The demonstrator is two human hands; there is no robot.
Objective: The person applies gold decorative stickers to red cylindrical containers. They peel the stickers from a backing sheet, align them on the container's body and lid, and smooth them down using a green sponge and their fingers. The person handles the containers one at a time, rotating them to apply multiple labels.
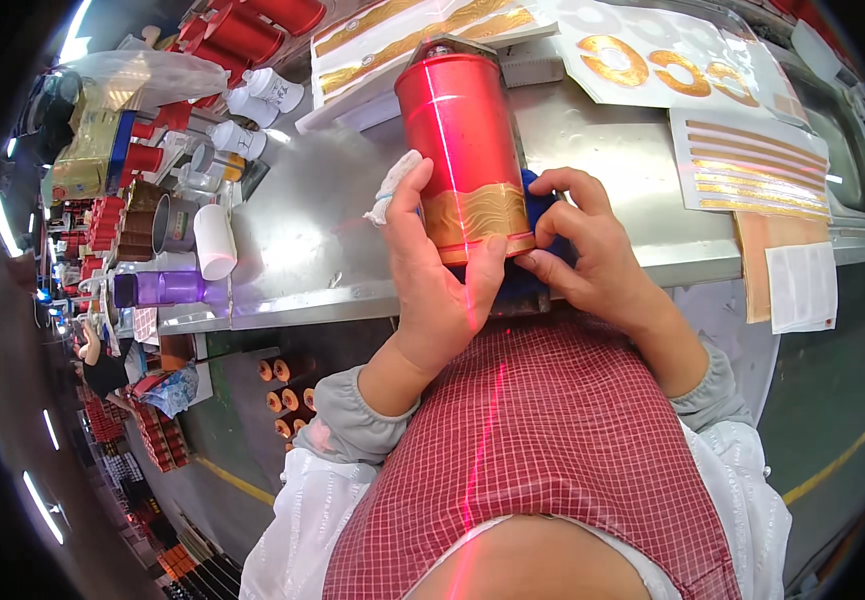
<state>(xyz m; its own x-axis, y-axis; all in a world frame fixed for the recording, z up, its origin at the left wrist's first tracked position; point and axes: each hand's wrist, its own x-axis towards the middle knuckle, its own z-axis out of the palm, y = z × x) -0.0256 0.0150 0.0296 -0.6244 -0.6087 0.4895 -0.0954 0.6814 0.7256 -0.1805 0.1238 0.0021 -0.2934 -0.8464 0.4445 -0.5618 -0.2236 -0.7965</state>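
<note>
A red metallic cylinder, like a canister, lies tilted on a jig at the table's front edge. Round its near end runs a gold wave-patterned band. My left hand is closed round the cylinder's left side, its thumb pressing the band near the bottom rim. White wrapping covers one of its fingertips. At the right side of that rim, my right hand has curled fingers and its thumb tip against the edge; what it pinches, if anything, is hidden. Blue cloth shows behind the cylinder. A red laser line runs down its length.
Sheets of gold strips and gold ring stickers lie to the right on the metal table. More gold band sheets are at the back. White bottles, a white cup and a purple bottle stand left.
</note>
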